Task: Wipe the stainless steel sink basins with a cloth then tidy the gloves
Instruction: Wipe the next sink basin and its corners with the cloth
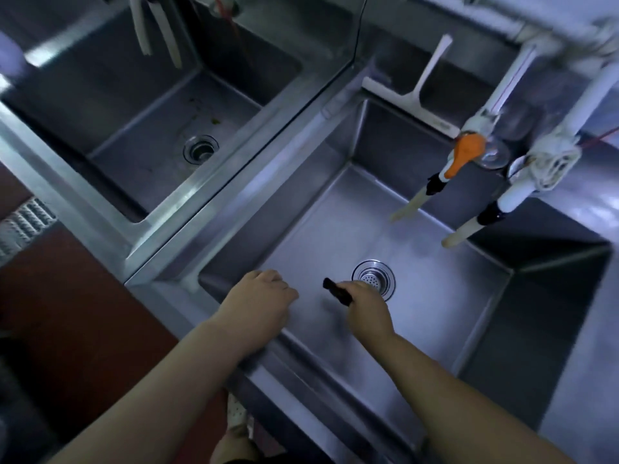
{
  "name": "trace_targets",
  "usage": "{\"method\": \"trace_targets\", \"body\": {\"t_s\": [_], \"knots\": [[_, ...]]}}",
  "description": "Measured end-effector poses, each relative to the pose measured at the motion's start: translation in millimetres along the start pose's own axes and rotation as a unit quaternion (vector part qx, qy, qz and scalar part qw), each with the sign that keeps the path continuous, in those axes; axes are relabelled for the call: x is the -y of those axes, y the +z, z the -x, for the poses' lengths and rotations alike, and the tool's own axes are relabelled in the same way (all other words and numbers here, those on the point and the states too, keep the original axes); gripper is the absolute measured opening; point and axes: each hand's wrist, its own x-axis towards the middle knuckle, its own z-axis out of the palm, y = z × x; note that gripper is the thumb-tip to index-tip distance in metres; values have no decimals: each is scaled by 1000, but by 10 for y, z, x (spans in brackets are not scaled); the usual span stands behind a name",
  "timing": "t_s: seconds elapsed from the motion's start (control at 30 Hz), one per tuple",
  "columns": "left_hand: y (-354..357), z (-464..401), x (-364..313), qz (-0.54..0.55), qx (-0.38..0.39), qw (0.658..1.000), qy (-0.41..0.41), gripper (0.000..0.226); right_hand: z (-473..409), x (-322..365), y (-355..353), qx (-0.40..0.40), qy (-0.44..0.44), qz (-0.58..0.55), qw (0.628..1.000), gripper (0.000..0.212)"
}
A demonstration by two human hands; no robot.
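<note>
At the far left a floor grate (pixel 25 222) is cut off by the frame edge, and the left basin (pixel 160 135) shows only part of its back wall, with two pale hoses (pixel 157 31) hanging in from above, their tops out of view. Its drain (pixel 200 149) sits amid dark specks too small to identify. The left hand (pixel 259 301) rests over the near left corner of the right basin (pixel 418 296), fingers curled and hidden beneath the knuckles; whether it holds anything cannot be told. The right hand (pixel 366 308) grips a small dark object (pixel 336 291), too blurred to name, which juts left from the fist, just beside the strainer (pixel 373 278). A white squeegee (pixel 413 92) leans at the back rim. Two taps (pixel 469 152) hang at right, blurred. No writing is legible.
</note>
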Motion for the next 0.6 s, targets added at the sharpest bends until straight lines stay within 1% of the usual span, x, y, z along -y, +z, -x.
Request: {"method": "trace_targets", "body": {"t_s": [0.07, 0.1, 0.17, 0.23, 0.33, 0.47, 0.53, 0.6], "knots": [[-88, 130, 12, -8, -5, 999, -30, 34, 82, 299, -144, -30, 10, -50, 998, 47], [-136, 190, 32, -13, -10, 998, -55, 32, 116, 464, -183, -45, 13, -74, 996, 51], [-243, 299, 107, -16, -31, 993, -112, 29, 179, 819, -210, -77, 3, -105, 991, 54], [-360, 383, 213, 9, -58, 985, -163, 27, 234, 1216, -196, -99, -17, -122, 987, 55], [-520, 513, 430, 98, -108, 970, -195, 26, 262, 1764, -124, -116, -44, -161, 979, 54], [-611, 773, 853, 229, -138, 944, -192, 30, 243, 2408, 37, -111, -18, -202, 973, 46], [-630, 958, 1132, 290, -156, 924, -195, 33, 231, 2754, 145, -114, -28, -200, 973, 45], [-661, 1140, 1452, 357, -189, 893, -197, 33, 183, 3104, 268, -118, -43, -192, 973, 46]]}}
